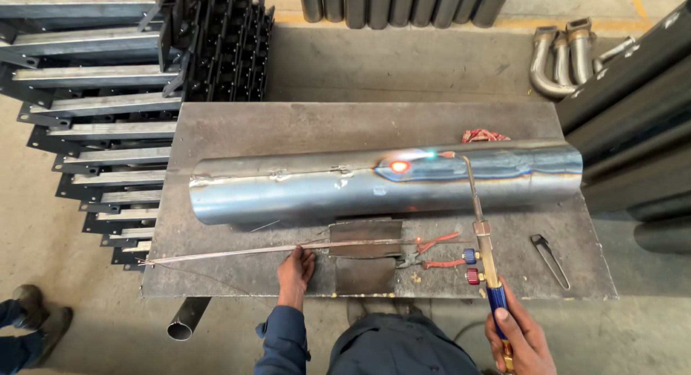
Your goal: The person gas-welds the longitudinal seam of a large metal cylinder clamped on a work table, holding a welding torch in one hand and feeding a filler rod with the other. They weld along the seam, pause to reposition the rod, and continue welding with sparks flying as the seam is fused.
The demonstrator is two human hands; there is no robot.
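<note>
we had the right hand [520,337] closed round the blue grip of the gas torch [481,231], tip at a glowing orange spot [399,166] on the seam of the steel pipe [374,182] lying across the worktop [302,123]. left hand [296,269] pinched thin filler rods [288,248] near the front edge, beside two flat plates [366,254] and red-handled pliers [432,251]. concrete floor [65,260], steel brackets [108,130] stacked off the left edge, tubes [403,2] beyond the far edge.

A blue-handled torch [484,238] is held upright-tilted; a thin filler rod [288,248] is laid flat across the table [216,130].
</note>
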